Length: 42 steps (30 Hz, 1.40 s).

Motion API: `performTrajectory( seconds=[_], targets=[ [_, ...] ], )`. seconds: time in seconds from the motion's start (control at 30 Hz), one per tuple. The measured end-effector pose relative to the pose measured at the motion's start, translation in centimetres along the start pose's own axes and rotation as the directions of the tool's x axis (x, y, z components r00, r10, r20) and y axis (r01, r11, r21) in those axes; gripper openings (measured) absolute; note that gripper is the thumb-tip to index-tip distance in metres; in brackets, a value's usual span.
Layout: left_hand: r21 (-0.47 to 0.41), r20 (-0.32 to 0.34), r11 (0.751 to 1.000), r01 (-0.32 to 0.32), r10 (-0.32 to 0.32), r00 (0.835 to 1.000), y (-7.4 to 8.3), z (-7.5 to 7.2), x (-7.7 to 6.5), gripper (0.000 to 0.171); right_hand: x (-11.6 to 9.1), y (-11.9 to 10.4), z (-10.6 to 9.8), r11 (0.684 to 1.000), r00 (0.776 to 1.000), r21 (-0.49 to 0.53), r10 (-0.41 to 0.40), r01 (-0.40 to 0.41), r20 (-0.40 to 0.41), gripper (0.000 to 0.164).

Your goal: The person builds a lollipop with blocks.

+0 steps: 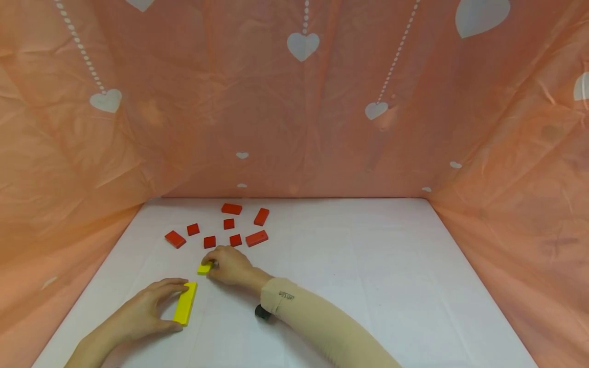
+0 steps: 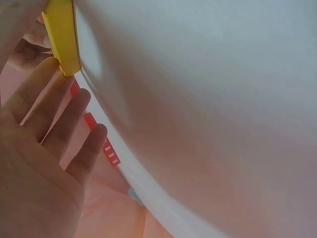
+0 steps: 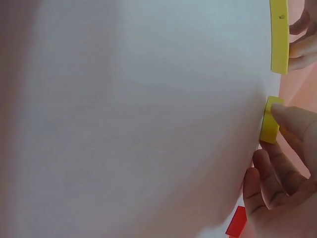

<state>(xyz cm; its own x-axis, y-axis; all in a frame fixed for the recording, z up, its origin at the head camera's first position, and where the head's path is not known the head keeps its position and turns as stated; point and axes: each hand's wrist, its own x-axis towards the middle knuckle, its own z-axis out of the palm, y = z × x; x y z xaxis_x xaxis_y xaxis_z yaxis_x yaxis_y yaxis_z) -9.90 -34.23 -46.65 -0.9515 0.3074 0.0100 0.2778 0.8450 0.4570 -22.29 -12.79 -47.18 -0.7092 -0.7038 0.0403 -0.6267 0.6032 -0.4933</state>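
Observation:
In the head view my left hand [image 1: 146, 309] pinches a long yellow block [image 1: 185, 304] end to end, with the thumb at the near end and fingertips at the far end. That long block [image 2: 63, 39] fills the top left of the left wrist view, where the other fingers of the left hand [image 2: 44, 144] spread out straight. Just beyond it, my right hand [image 1: 230, 266] pinches a small yellow block [image 1: 204, 269] between thumb and fingers. In the right wrist view this small block [image 3: 270, 121] lies close to the end of the long one [image 3: 280, 39].
Several red blocks lie farther back on the white table [image 1: 359, 266], among them a rectangular one [image 1: 256, 238] and a square one [image 1: 209, 242]. A dark object [image 1: 263, 312] shows beneath the right wrist. An orange curtain [image 1: 294, 128] with white hearts surrounds the table.

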Motion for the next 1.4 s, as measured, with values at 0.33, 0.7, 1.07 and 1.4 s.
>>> performTrajectory(
  seconds=[0.33, 0.7, 1.07, 1.4],
  targets=[
    [0.021, -0.058, 1.0, 0.007, -0.005, 0.998, 0.4, 0.3, 0.5, 0.077, -1.0, 0.4, -0.9, 0.999, 1.0, 0.051, 0.011, -0.01, -0.018, 0.027],
    [0.032, -0.177, 0.997, -0.067, 0.071, 0.982, 3.6, 0.8, 3.6, 0.069, -3.9, 2.9, -4.7, 0.988, 0.994, 0.155, 0.02, -0.003, -0.108, 0.029],
    [0.117, -0.259, 0.949, -0.291, 0.312, 0.914, 9.2, 3.5, 9.5, 0.072, -7.4, 8.7, -9.3, 0.99, 0.969, 0.14, 0.036, -0.002, -0.243, 0.032],
    [0.166, -0.212, 0.908, -0.384, 0.413, 0.886, 15.1, 6.4, 14.1, 0.069, -10.9, 14.8, -11.4, 0.99, 0.945, 0.139, 0.037, 0.009, -0.326, 0.03]
  ],
)
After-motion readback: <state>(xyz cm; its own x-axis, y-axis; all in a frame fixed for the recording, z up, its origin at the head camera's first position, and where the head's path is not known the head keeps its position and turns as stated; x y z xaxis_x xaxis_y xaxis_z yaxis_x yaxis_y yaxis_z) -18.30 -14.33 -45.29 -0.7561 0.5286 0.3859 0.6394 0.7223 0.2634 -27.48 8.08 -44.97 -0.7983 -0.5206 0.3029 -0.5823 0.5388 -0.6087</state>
